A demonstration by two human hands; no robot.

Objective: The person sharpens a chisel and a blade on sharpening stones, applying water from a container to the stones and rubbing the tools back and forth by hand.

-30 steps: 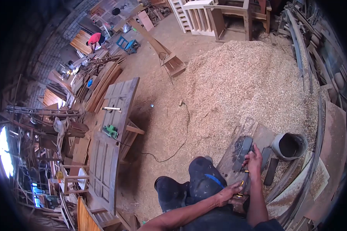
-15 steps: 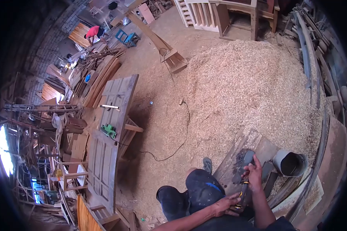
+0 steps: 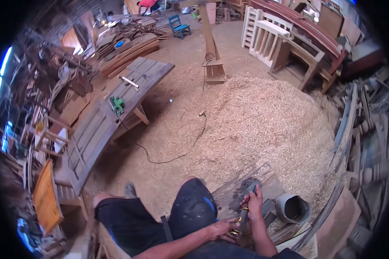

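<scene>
My left hand (image 3: 224,228) is closed around the lower end of a chisel-like tool with a black-and-yellow handle (image 3: 243,214), held low in front of my right thigh. My right hand (image 3: 254,204) grips the same tool higher up, thumb and fingers pressed around it, covering its middle. Just beyond the right fingertips is a dark grey flat block (image 3: 250,189), like a sharpening stone. Below it lies a wooden plank (image 3: 270,186) with a dark wet-looking stain. The tool's working end is hidden by my right hand.
A bucket (image 3: 293,208) with dark contents stands right of my right hand. Wood shavings (image 3: 281,125) heap ahead. A panelled door (image 3: 103,125) lies on supports at left, carrying a green power tool (image 3: 116,105) and a hammer-like tool (image 3: 129,83). A cord (image 3: 168,161) crosses the floor. Another person (image 3: 148,5) bends far back.
My view has turned and shifted, so hands, plank and bucket appear further left and lower. Both hands keep their hold on the tool. More of the right-hand furniture shows.
</scene>
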